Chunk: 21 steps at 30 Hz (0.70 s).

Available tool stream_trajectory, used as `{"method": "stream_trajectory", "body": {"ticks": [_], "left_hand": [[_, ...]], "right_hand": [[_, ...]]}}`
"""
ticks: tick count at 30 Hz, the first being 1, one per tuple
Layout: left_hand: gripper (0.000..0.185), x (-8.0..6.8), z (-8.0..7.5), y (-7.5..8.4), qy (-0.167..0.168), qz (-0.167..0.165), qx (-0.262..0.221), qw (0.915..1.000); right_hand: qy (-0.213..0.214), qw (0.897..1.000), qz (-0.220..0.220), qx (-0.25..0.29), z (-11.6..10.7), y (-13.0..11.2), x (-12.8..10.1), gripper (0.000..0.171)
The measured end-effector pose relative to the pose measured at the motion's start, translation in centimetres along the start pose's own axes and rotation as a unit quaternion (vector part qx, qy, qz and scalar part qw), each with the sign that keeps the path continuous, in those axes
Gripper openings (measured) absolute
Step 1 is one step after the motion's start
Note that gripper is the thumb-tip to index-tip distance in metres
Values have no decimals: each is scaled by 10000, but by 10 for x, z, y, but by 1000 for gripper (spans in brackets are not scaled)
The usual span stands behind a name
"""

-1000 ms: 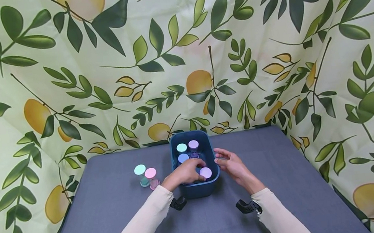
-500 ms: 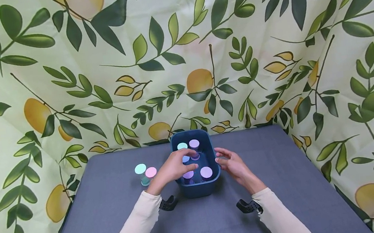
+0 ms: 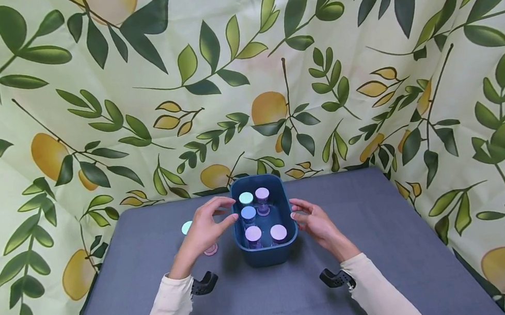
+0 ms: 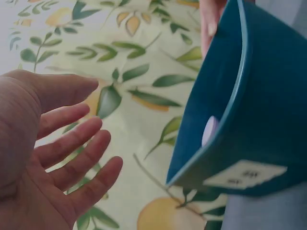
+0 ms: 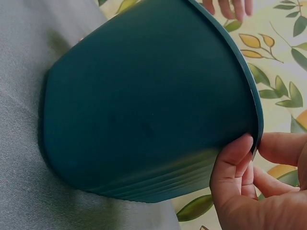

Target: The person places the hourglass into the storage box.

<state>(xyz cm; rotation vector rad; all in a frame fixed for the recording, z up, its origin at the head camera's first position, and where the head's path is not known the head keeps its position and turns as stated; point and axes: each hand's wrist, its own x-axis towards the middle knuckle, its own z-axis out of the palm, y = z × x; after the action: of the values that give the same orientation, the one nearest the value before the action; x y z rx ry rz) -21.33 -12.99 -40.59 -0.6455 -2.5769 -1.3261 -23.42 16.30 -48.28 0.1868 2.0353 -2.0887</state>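
Observation:
A dark blue bin (image 3: 266, 257) stands on the table and holds several small capped sand timers: a mint one (image 3: 245, 198), a blue one (image 3: 248, 214), a lilac one (image 3: 262, 194) at the back right, and two pale purple ones at the front, left (image 3: 253, 234) and right (image 3: 278, 233). My right hand (image 3: 319, 228) pinches the bin's right rim between thumb and fingers. My left hand (image 3: 202, 232), fingers spread and holding nothing, hovers just left of the bin. Behind it, mostly hidden, are a mint timer (image 3: 187, 228) and a pink timer (image 3: 211, 249) on the table.
A grey cloth covers the table (image 3: 269, 306). Leaf-and-fruit patterned fabric (image 3: 227, 103) hangs close behind the bin and along the sides. A white label (image 4: 244, 173) shows on the bin's outer wall.
My left hand has come out of the bin and moved left towards the two timers outside, uncovering the front-left purple timer. The right hand stays on the rim.

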Motion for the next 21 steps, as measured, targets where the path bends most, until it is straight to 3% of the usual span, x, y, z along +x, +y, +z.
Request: {"method": "stream_trajectory", "body": {"ticks": [15,21], "left_hand": [[32,-20,-39,-37,1231,-217,-65,9921],[35,-30,-53,-61,1430,-572,48,9881]], "right_hand": [[-42,10000,-11,21,0,-2,0,45],[-27,10000,-8,27,1,-2,0,45]]}}
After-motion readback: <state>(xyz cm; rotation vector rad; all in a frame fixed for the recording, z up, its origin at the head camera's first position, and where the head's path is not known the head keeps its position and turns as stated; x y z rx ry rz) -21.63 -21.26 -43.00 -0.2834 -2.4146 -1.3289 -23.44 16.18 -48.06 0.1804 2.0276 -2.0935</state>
